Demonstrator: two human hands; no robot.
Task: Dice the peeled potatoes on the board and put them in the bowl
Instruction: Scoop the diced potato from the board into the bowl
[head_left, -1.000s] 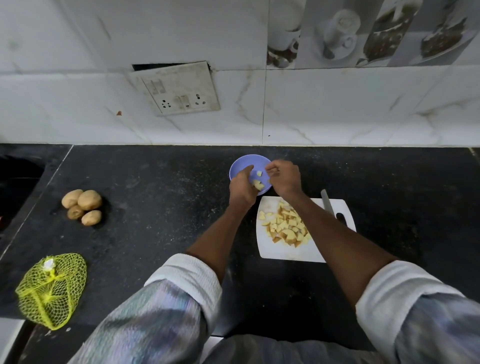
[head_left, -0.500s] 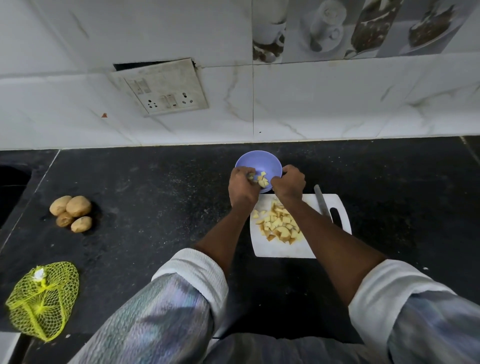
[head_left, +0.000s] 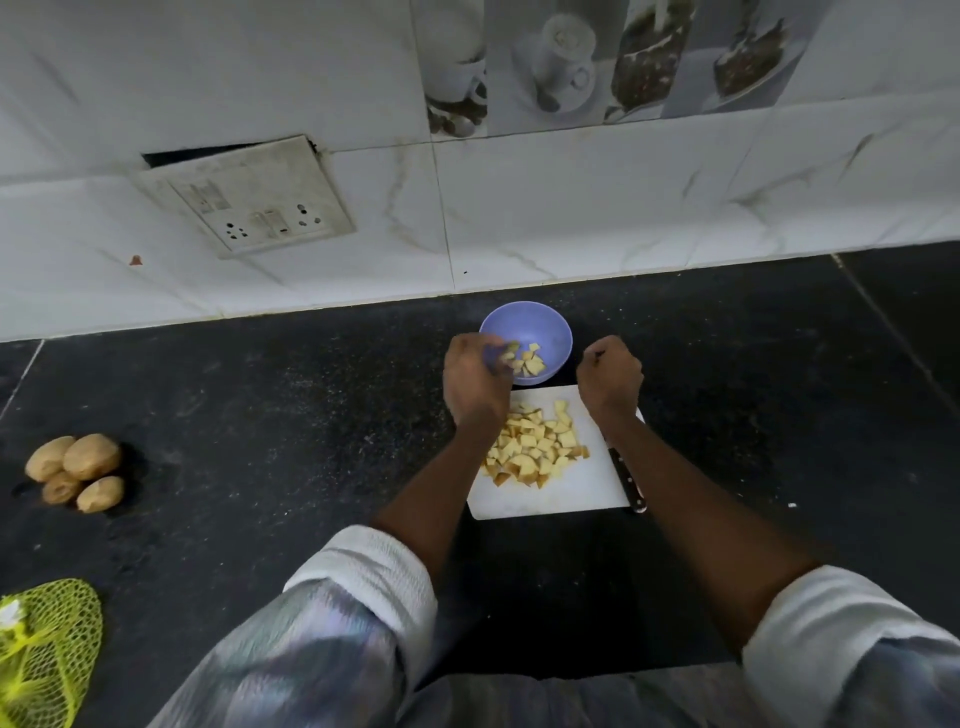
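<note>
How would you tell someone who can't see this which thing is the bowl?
On the black countertop, find the white cutting board heaped with potato cubes. The bowl sits just beyond its far edge, toward the tiled wall. It is the only round, lavender-blue thing there.

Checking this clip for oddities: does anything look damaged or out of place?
Yes: the wall socket plate hangs askew, pulled away from the tiles, with a dark gap along its top edge. No potato dice lie off the cutting board.

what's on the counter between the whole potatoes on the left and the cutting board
Nothing: the head view shows only bare black counter between the whole potatoes and the cutting board.
</note>
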